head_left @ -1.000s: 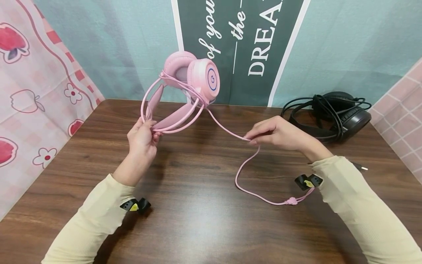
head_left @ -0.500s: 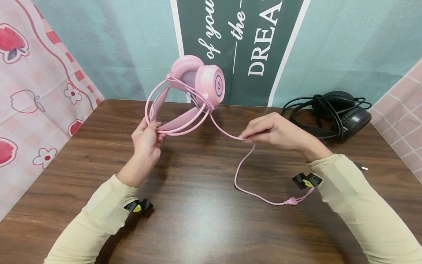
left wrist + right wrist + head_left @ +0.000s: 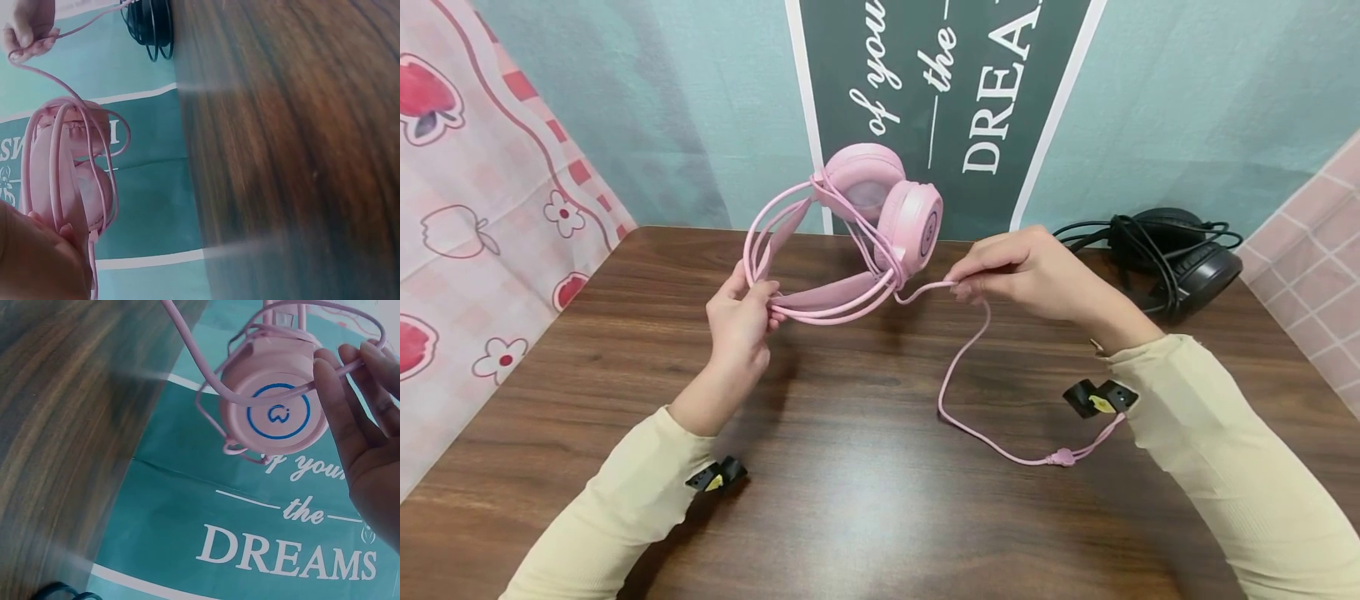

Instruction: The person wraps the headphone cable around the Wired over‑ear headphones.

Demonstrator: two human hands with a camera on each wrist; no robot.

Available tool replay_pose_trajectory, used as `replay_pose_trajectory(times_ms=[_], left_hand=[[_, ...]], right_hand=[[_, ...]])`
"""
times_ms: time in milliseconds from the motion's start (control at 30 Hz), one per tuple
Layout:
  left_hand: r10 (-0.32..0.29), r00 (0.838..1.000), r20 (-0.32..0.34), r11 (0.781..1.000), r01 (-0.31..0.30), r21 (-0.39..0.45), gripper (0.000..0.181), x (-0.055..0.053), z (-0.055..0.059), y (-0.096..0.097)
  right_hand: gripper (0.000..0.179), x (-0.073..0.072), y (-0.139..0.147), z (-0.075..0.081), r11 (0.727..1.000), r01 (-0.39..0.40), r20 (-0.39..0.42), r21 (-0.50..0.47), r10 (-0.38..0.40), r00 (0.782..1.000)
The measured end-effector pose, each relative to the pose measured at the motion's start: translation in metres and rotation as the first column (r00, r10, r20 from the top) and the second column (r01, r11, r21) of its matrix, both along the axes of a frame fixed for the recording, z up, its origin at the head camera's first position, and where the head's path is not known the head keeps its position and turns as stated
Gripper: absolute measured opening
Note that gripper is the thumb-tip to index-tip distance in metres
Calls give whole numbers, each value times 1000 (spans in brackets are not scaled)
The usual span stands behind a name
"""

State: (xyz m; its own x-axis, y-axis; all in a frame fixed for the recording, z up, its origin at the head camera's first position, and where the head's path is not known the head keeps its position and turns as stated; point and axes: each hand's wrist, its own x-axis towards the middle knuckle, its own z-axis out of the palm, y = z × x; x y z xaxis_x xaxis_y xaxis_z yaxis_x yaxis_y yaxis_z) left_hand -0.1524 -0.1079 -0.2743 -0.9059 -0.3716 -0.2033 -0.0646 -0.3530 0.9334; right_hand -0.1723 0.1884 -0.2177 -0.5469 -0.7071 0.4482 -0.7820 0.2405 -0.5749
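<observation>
My left hand [image 3: 739,329] grips the headband of a pair of pink headphones [image 3: 910,225], holding them tilted above the table with the ear cups toward the back. Strands of pink cable are wound across the ear cups. Between thumb and fingers, my right hand [image 3: 1026,275] pinches the pink cable [image 3: 958,358] just right of the ear cups. From there the cable drops to the table and runs to a small pink splitter [image 3: 1063,457]; past it, two strands pass behind the right wrist. In the right wrist view, an ear cup [image 3: 275,409] shows a round blue logo.
Black headphones [image 3: 1198,271] with bundled black cable lie at the table's back right, behind the right forearm. The brown wooden table [image 3: 850,517] meets a teal cloth backdrop [image 3: 700,108] with a dark lettered panel. A pink patterned cloth [image 3: 490,275] hangs at the left.
The left hand has carried the pink headphones right and slightly lower, turning them. The right hand, still pinching the cable, has moved a little left and up, and the cable between them has slackened.
</observation>
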Motion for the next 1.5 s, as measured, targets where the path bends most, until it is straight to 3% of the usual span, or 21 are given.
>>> replay_pose_trajectory(times_ms=[333, 633, 867, 1000, 1233, 1500], left_hand=[[-78, 994, -76, 981, 63, -184, 52, 4, 2, 8], [-137, 989, -59, 943, 112, -312, 54, 9, 3, 13], [-174, 982, -72, 910, 133, -394, 54, 8, 5, 11], [-201, 978, -60, 890, 157, -428, 54, 8, 7, 9], [-228, 973, -32, 869, 189, -458, 54, 9, 12, 4], [-277, 961, -19, 840, 232, -491, 55, 11, 15, 2]], right_hand=[[18, 2, -4, 7, 995, 81, 12, -55, -80, 997], [18, 2, -2, 8, 986, 167, -43, -12, -167, 985], [20, -1, 0, 6, 986, 169, -93, 9, -168, 981], [21, -2, 1, 2, 982, 182, -129, 39, -176, 976], [23, -3, 4, -3, 969, 230, -255, 94, -199, 946], [16, -4, 8, -6, 962, 245, -309, 120, -199, 930]])
